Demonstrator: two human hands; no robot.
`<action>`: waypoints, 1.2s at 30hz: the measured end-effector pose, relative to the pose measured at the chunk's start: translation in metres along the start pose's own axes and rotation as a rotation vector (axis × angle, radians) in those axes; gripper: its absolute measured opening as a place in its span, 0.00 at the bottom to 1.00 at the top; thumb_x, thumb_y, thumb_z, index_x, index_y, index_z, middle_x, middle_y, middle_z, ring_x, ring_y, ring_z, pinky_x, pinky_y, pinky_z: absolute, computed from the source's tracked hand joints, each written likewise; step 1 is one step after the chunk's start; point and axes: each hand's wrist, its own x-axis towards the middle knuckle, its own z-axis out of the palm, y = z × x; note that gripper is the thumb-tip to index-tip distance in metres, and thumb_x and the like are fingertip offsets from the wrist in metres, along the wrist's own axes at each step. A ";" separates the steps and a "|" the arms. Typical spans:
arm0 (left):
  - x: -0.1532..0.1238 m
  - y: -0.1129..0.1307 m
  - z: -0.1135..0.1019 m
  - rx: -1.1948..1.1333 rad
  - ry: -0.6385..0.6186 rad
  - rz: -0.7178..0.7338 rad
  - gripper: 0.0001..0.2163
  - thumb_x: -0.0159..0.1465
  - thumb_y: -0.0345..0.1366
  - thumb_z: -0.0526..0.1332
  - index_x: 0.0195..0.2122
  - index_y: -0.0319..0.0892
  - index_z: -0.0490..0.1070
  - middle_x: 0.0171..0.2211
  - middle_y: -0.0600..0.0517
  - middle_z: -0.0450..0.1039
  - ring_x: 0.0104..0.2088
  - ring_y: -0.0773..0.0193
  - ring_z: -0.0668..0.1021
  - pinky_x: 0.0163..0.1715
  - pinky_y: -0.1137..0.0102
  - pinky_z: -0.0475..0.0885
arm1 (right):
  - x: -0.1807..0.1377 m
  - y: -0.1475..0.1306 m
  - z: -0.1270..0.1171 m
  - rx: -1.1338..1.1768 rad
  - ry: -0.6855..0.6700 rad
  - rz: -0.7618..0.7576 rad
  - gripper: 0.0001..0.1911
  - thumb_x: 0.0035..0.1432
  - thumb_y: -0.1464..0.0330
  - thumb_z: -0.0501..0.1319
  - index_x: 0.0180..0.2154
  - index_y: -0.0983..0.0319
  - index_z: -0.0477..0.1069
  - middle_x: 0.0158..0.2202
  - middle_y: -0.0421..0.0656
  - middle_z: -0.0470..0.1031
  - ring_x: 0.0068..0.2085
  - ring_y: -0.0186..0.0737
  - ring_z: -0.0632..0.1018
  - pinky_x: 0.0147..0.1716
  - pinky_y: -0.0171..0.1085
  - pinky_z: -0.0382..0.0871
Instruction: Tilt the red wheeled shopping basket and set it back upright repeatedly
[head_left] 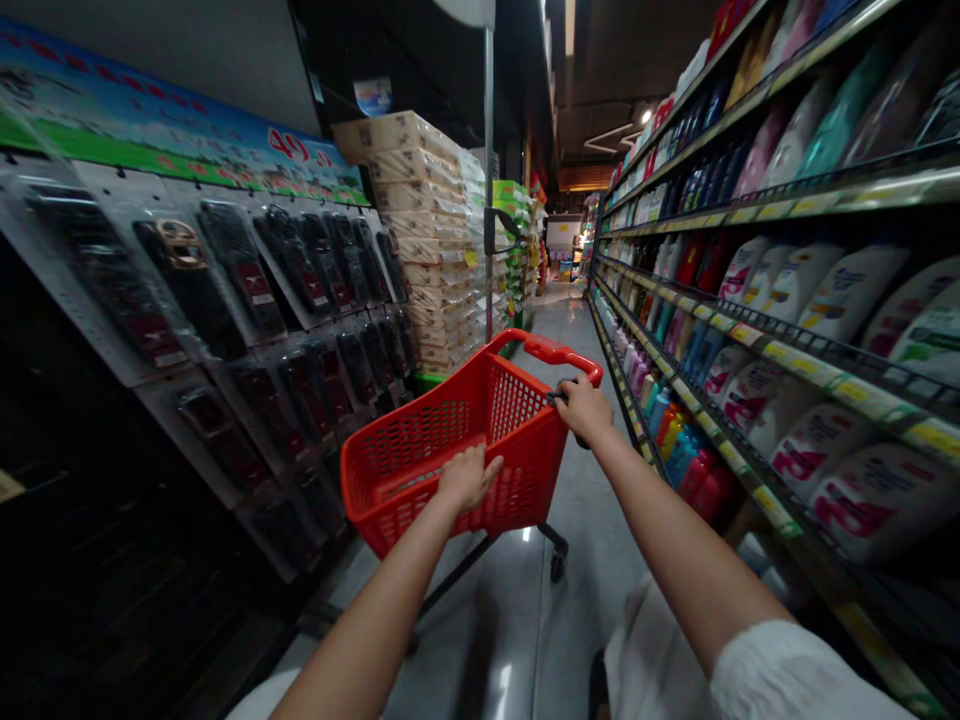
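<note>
A red plastic shopping cart (420, 440) with a mesh basket stands tilted in the aisle in front of me, and nothing shows inside it. My left hand (466, 478) is closed over the near rim of the basket. My right hand (583, 408) is wrapped round a dark grip at the cart's right side, just below the red handle (559, 352). A black wheel (556, 567) shows under the basket on the shiny floor.
Hanging packs of dark items (225, 290) fill the rack on the left. Shelves of bottles and refill pouches (787, 300) line the right. Stacked wrapped cartons (420, 230) and a metal pole (489, 190) stand ahead left. The grey tiled aisle (559, 320) runs on beyond.
</note>
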 end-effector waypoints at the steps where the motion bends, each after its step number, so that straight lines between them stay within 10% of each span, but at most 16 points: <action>1: -0.003 0.006 0.001 -0.011 -0.012 -0.008 0.29 0.69 0.52 0.41 0.58 0.35 0.63 0.54 0.34 0.71 0.54 0.46 0.74 0.50 0.58 0.67 | 0.005 0.000 -0.001 -0.014 -0.018 0.000 0.17 0.63 0.60 0.54 0.48 0.57 0.74 0.53 0.48 0.68 0.46 0.47 0.76 0.43 0.42 0.69; 9: -0.011 0.020 -0.002 -0.044 -0.003 0.104 0.26 0.69 0.52 0.43 0.56 0.41 0.67 0.58 0.38 0.69 0.61 0.46 0.68 0.61 0.49 0.57 | 0.025 -0.011 0.002 -0.173 -0.062 -0.010 0.23 0.54 0.57 0.64 0.49 0.61 0.73 0.52 0.52 0.67 0.48 0.50 0.75 0.43 0.42 0.70; 18: 0.023 -0.046 -0.010 0.126 0.320 -0.280 0.32 0.65 0.38 0.54 0.67 0.26 0.48 0.69 0.31 0.44 0.69 0.43 0.49 0.65 0.48 0.47 | 0.016 0.014 0.009 -0.096 -0.036 -0.145 0.16 0.58 0.65 0.59 0.48 0.59 0.74 0.52 0.49 0.68 0.48 0.48 0.73 0.44 0.40 0.67; 25: 0.031 -0.066 -0.023 -0.186 0.247 -0.483 0.23 0.67 0.35 0.47 0.60 0.27 0.56 0.51 0.27 0.71 0.49 0.42 0.78 0.44 0.55 0.72 | 0.030 0.020 0.002 -0.147 -0.139 -0.258 0.14 0.59 0.65 0.60 0.47 0.59 0.74 0.52 0.49 0.69 0.47 0.47 0.74 0.45 0.40 0.66; 32: 0.013 -0.061 -0.024 -0.222 0.243 -0.543 0.16 0.68 0.30 0.44 0.54 0.33 0.61 0.43 0.34 0.77 0.43 0.51 0.81 0.37 0.64 0.72 | 0.036 -0.030 0.018 -0.050 0.027 -0.298 0.35 0.55 0.72 0.62 0.63 0.57 0.56 0.61 0.53 0.59 0.51 0.46 0.73 0.49 0.40 0.66; 36: 0.006 -0.056 -0.021 -0.210 0.248 -0.561 0.16 0.68 0.27 0.44 0.54 0.32 0.61 0.43 0.35 0.78 0.43 0.53 0.81 0.37 0.67 0.71 | 0.025 -0.041 0.035 -0.184 -0.112 -0.240 0.22 0.62 0.73 0.54 0.57 0.57 0.65 0.52 0.52 0.68 0.49 0.48 0.74 0.44 0.41 0.68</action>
